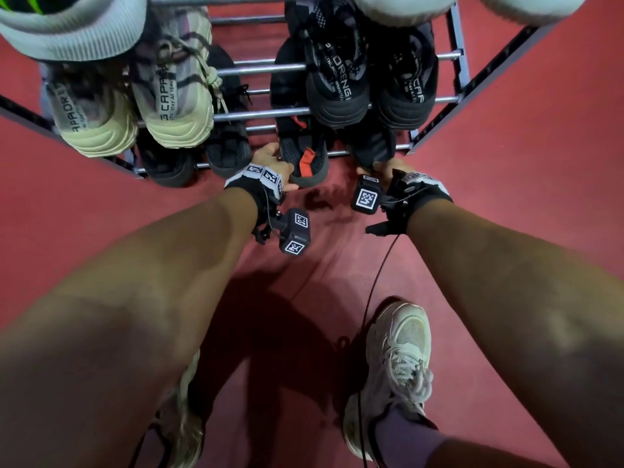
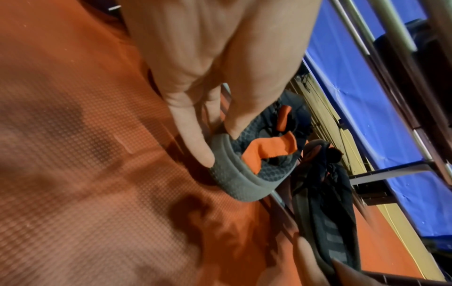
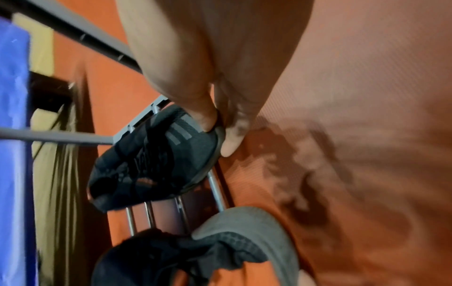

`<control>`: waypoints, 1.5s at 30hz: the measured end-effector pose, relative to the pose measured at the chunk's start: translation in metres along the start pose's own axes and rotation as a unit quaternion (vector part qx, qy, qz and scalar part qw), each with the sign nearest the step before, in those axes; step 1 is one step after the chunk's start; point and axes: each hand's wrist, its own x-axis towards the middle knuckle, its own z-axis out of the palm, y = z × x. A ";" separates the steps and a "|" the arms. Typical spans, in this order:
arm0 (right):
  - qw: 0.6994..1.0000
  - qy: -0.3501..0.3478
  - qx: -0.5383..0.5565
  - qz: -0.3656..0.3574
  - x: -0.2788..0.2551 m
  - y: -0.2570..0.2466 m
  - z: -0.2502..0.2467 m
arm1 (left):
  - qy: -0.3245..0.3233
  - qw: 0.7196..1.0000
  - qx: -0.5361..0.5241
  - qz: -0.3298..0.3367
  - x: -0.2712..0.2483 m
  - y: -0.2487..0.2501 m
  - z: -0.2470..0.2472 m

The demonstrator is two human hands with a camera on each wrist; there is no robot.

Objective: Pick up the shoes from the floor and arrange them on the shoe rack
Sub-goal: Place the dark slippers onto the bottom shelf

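A dark knit shoe with an orange heel tab (image 1: 305, 157) (image 2: 247, 174) sits on the lowest tier of the metal shoe rack (image 1: 236, 114), its heel hanging over the front rail. My left hand (image 1: 275, 163) (image 2: 220, 143) pinches that heel rim between thumb and fingers. To its right lies a black shoe with grey stripes (image 1: 371, 143) (image 3: 156, 158), also on the lowest rails. My right hand (image 1: 380, 168) (image 3: 221, 135) pinches its heel collar. Both shoes point toe-first into the rack.
Beige sneakers (image 1: 162, 96) and black sneakers (image 1: 337, 82) fill the tier above; pale shoes overhang the top. More dark shoes (image 1: 226, 146) sit at the lower left. My own white sneaker (image 1: 398, 359) stands on the red floor (image 1: 506, 163). A blue padded wall (image 2: 367, 96) is behind.
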 end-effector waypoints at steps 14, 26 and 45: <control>0.940 -0.025 0.336 -0.056 0.000 0.034 -0.014 | -0.019 0.996 -0.077 -0.044 0.002 0.015 0.020; 0.971 -0.087 0.220 -0.032 -0.030 0.031 -0.042 | 0.169 0.924 0.306 0.156 -0.022 0.020 0.016; 0.921 -0.095 -0.330 -0.184 -0.112 0.008 -0.048 | -0.049 0.636 0.732 0.239 -0.100 0.013 -0.005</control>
